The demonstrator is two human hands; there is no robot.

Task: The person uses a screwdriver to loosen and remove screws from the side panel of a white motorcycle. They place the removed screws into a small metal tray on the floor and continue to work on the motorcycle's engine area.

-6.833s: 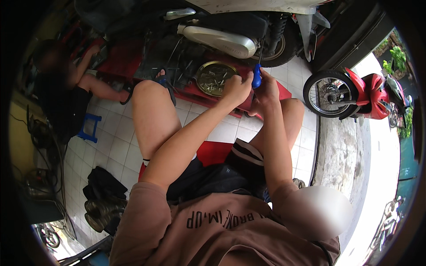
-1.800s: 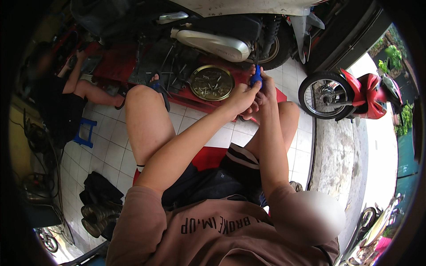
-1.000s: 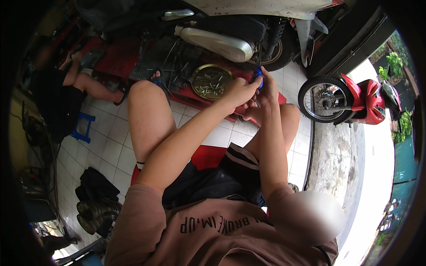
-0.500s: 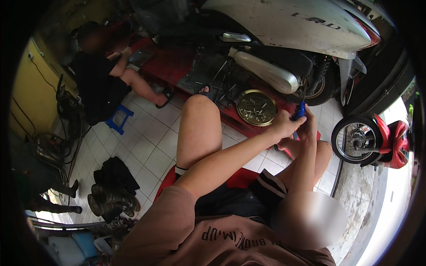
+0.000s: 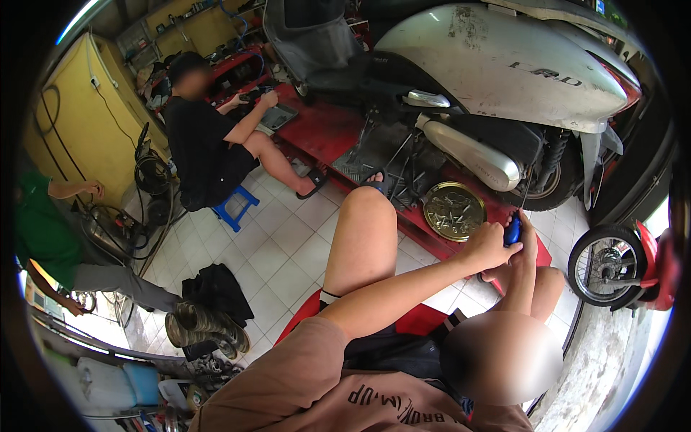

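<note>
In front of my right knee, both hands meet at a screwdriver with a blue handle (image 5: 512, 232). Its thin shaft points up toward the rear wheel and underside of a silver scooter (image 5: 497, 72). My right hand (image 5: 529, 234) wraps the handle from the right side. Closed against the handle's left side is my left hand (image 5: 492, 246), its thumb pointing at the right hand. The shaft's tip is too small to make out. Just left of the hands, a round gold-coloured tray (image 5: 432, 216) holds many small metal parts.
The scooter stands on a red platform (image 5: 317, 126) with tools scattered on it. A person in black (image 5: 198, 129) sits on a blue stool (image 5: 236, 207); another in green (image 5: 47, 230) stands far left. Boots (image 5: 205, 327) lie on the tiles. A red motorbike's wheel (image 5: 603, 266) is at right.
My view has swung left and upward, so the scene sits further right and lower. The person in green now shows at the left. Both hands stay around the blue handle.
</note>
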